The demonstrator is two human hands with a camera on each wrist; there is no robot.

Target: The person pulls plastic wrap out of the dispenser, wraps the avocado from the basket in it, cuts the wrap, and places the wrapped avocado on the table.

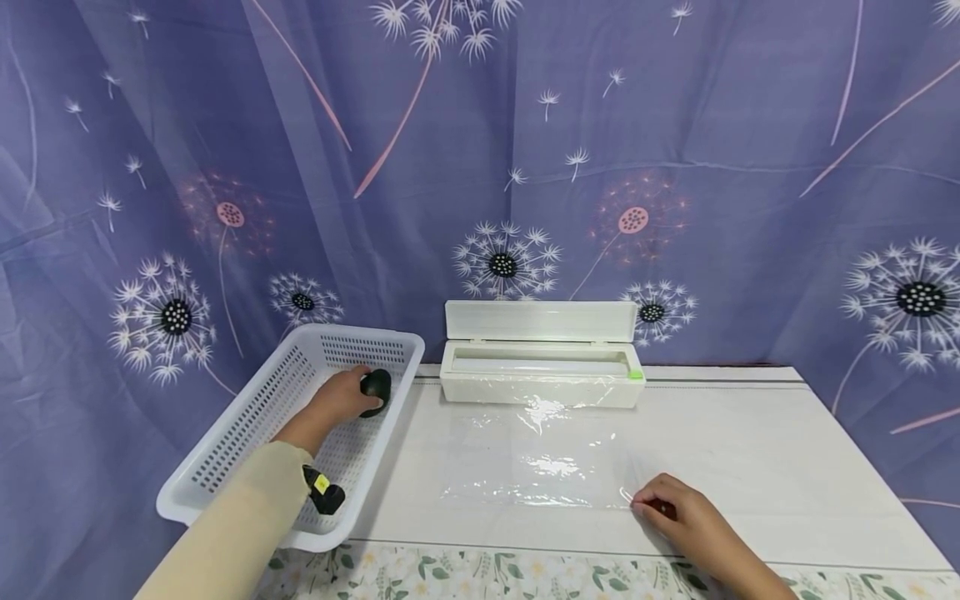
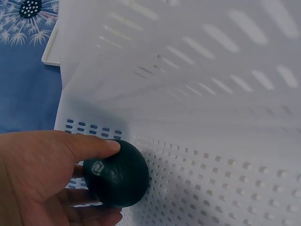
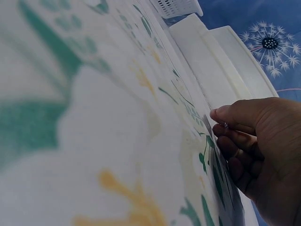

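Observation:
In the head view my left hand [image 1: 343, 398] is inside the white basket [image 1: 414, 354], gripping a dark green round fruit [image 1: 377, 390]. The left wrist view shows the thumb on top of the smooth fruit [image 2: 123, 176] and the fingers around its side. At the table's front right, my right hand [image 1: 678, 517] pinches a corner of clear plastic wrap [image 1: 555, 467] between thumb and forefinger. The wrap runs from the white dispenser box [image 1: 540, 392], over its front edge and across the tabletop. Its lid [image 1: 540, 321] stands up, and a roll lies inside.
A bright green slider [image 1: 635, 374] sits on the box's right end. Beside the left sleeve shows a black object [image 1: 326, 496] with a yellow label. Along the front edge runs a floral cloth [image 1: 450, 575]. A blue dandelion-print curtain [image 1: 570, 125] hangs behind the white tabletop [image 1: 750, 450].

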